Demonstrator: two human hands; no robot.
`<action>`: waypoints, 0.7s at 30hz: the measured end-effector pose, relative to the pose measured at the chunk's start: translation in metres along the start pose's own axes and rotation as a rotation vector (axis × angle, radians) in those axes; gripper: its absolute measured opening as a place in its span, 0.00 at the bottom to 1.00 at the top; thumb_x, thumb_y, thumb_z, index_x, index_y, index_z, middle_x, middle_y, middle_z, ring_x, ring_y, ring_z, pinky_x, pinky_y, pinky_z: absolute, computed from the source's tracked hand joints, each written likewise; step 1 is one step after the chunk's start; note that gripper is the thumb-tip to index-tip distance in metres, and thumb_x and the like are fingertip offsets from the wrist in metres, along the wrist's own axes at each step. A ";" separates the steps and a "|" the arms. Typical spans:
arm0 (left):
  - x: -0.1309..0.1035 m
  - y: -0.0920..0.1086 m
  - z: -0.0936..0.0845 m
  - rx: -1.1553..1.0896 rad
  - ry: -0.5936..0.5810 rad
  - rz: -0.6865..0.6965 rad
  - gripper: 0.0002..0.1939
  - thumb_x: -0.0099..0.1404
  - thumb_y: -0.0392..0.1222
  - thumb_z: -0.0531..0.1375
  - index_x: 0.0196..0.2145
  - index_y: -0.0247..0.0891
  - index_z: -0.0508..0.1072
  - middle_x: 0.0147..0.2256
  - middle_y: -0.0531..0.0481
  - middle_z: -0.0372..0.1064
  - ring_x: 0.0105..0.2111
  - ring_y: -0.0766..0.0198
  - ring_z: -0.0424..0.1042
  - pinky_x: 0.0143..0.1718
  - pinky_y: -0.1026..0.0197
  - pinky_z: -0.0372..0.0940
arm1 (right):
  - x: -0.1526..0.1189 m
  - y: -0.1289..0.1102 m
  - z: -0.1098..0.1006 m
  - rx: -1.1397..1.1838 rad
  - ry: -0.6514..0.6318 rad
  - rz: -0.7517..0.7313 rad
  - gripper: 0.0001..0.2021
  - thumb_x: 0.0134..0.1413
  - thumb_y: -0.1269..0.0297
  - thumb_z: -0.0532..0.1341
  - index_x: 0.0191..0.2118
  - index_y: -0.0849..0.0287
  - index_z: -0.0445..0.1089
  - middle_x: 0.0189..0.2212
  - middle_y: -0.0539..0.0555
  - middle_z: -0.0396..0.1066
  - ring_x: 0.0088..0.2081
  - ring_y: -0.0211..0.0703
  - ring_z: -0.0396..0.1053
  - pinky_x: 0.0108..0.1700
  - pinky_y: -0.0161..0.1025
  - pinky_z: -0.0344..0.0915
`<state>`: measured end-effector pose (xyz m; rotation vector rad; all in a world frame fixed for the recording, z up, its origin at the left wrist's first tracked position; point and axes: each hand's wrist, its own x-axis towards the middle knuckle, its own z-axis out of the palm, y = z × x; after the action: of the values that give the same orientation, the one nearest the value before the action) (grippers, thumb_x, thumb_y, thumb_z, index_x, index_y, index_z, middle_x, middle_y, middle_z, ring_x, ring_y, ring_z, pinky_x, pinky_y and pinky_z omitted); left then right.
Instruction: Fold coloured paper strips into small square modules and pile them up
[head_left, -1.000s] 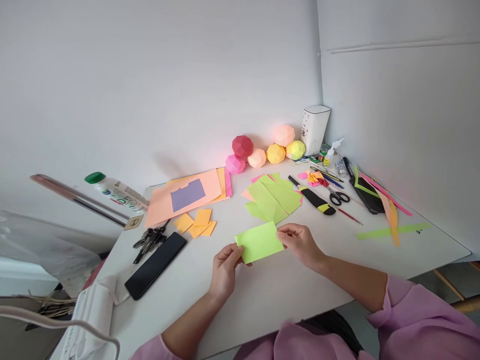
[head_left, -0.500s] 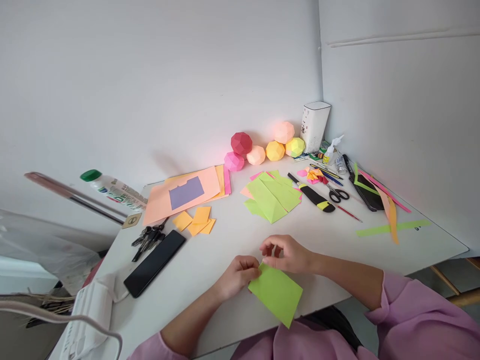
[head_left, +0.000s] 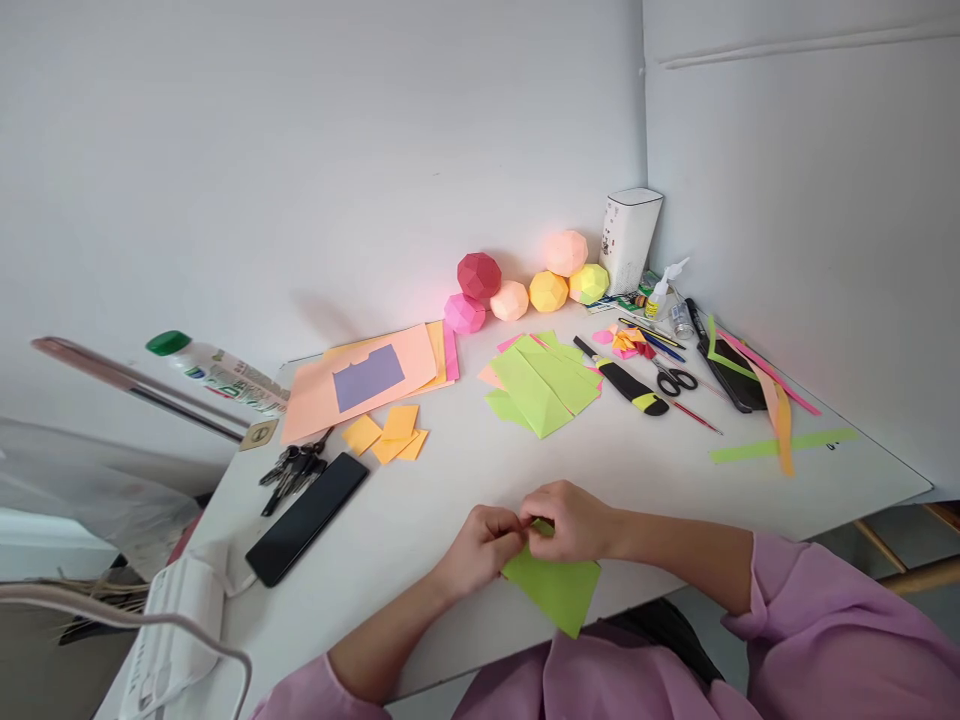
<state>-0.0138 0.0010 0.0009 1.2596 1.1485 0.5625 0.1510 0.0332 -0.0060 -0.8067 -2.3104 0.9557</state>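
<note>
A green sheet of paper (head_left: pixel 556 592) hangs from my fingers near the table's front edge, its lower corner reaching towards my lap. My left hand (head_left: pixel 484 550) pinches its upper left edge between thumb and fingers. Right beside it, my right hand (head_left: pixel 566 522) is closed on the paper's upper part, with thumb and fingertips together. The two hands' fingertips meet or nearly meet. My right hand covers much of the top of the sheet, so the held edge is partly hidden.
Ahead lie green paper pieces (head_left: pixel 536 385), a utility knife (head_left: pixel 630 388) and scissors (head_left: pixel 675 380). Several faceted paper balls (head_left: pixel 478 276) sit by the wall. Leftward are orange paper pieces (head_left: pixel 400 422), a black phone (head_left: pixel 307 518) and keys (head_left: pixel 295 470). Paper strips (head_left: pixel 784 446) lie at right.
My right hand has come down and left onto the paper, and its parted fingers have closed on the sheet beside my left hand. The view has shifted slightly.
</note>
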 end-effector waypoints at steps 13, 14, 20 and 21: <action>0.001 -0.001 -0.006 -0.104 -0.011 -0.031 0.11 0.49 0.35 0.53 0.12 0.38 0.60 0.10 0.59 0.51 0.12 0.71 0.52 0.15 0.65 0.47 | 0.005 0.005 -0.020 0.333 -0.003 0.198 0.07 0.47 0.63 0.58 0.33 0.59 0.68 0.26 0.50 0.68 0.27 0.36 0.64 0.26 0.31 0.60; 0.001 -0.001 -0.006 -0.098 -0.011 -0.020 0.11 0.49 0.35 0.53 0.12 0.38 0.60 0.10 0.59 0.51 0.12 0.71 0.52 0.16 0.66 0.47 | 0.004 0.005 -0.016 0.334 -0.050 0.196 0.07 0.48 0.63 0.57 0.32 0.59 0.68 0.25 0.50 0.67 0.26 0.35 0.62 0.25 0.31 0.59; 0.001 -0.002 -0.006 0.010 0.028 0.107 0.10 0.55 0.40 0.53 0.19 0.36 0.64 0.17 0.56 0.55 0.18 0.70 0.56 0.20 0.66 0.51 | 0.002 0.006 -0.011 0.338 -0.054 0.177 0.08 0.51 0.65 0.54 0.27 0.61 0.67 0.20 0.47 0.62 0.22 0.32 0.55 0.24 0.31 0.53; 0.001 -0.002 -0.006 0.045 0.058 0.146 0.10 0.56 0.41 0.53 0.20 0.36 0.65 0.18 0.55 0.56 0.19 0.69 0.56 0.21 0.66 0.52 | 0.003 0.006 -0.011 0.339 -0.035 0.179 0.07 0.51 0.65 0.55 0.27 0.61 0.67 0.20 0.47 0.62 0.22 0.32 0.55 0.24 0.31 0.54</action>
<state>-0.0191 0.0037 -0.0003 1.3815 1.1280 0.6890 0.1583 0.0433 -0.0030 -0.8647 -2.0472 1.4036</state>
